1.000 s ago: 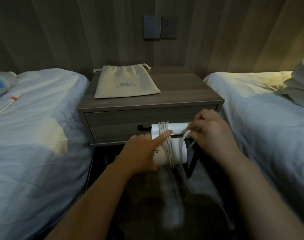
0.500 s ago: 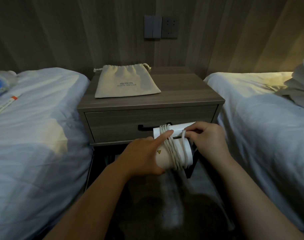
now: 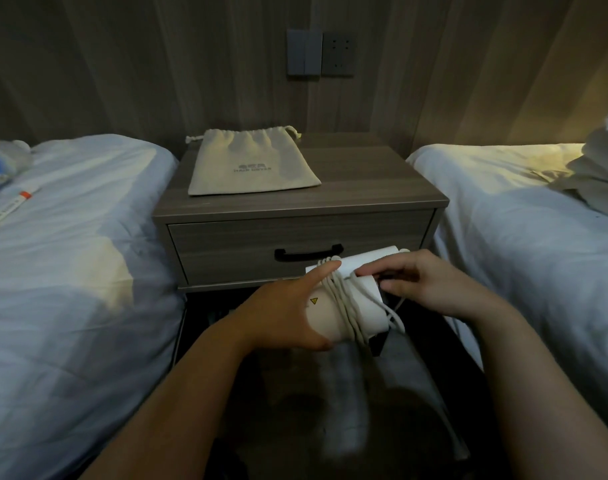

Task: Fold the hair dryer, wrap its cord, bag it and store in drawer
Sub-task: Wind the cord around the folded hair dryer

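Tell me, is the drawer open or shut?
Shut. The drawer front sits flush in the nightstand, its black handle untouched.

white hair dryer [image 3: 361, 306], yellow warning triangle; beige bag [image 3: 250, 164]; grey wood-grain nightstand [image 3: 364, 188]

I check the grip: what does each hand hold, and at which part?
The left hand grips the hair dryer by its barrel; the right hand pinches the cord.
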Available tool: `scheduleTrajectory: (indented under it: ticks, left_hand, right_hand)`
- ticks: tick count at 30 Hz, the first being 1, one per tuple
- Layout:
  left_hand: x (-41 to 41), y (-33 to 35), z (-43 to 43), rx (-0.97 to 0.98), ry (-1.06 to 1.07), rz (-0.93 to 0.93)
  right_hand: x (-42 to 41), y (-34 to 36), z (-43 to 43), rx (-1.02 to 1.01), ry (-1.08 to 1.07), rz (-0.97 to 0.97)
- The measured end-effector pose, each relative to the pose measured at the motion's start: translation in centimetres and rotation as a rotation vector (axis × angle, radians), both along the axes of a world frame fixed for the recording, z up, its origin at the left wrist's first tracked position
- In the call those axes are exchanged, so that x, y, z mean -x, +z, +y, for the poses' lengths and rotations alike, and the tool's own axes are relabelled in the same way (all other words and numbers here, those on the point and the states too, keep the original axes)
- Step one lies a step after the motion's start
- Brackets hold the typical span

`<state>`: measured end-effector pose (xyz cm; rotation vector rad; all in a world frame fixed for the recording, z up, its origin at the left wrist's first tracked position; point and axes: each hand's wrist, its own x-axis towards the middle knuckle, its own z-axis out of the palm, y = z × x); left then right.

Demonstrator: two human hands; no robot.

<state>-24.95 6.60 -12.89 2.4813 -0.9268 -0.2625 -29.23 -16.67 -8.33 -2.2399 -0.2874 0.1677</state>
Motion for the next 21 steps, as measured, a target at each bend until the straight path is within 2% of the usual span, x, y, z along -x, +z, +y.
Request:
scheduleTrajectory:
  ticks: [2,5,12,21]
  left_hand:
    - [-0.2,0.2,0.3,0.017,0.005,0.026]
    - [-0.4,0.5,0.6,0.086,0.003,0.095]
    - [-0.4,1.1,0.6,0.186,-0.007,0.171]
    - [-0.4,0.6,0.6,0.074,0.03,0.1]
  right_hand:
    - [0.3,0.2,-0.9,0.085,0.152,0.095]
    - [0.5,0.0,-1.1,0.123,0.236,0.15]
    - [-0.1,-0.5,0.4,0.126,0.19,-0.052]
    - [-0.5,-1.4,1.4,0.184,0.097,-0.075]
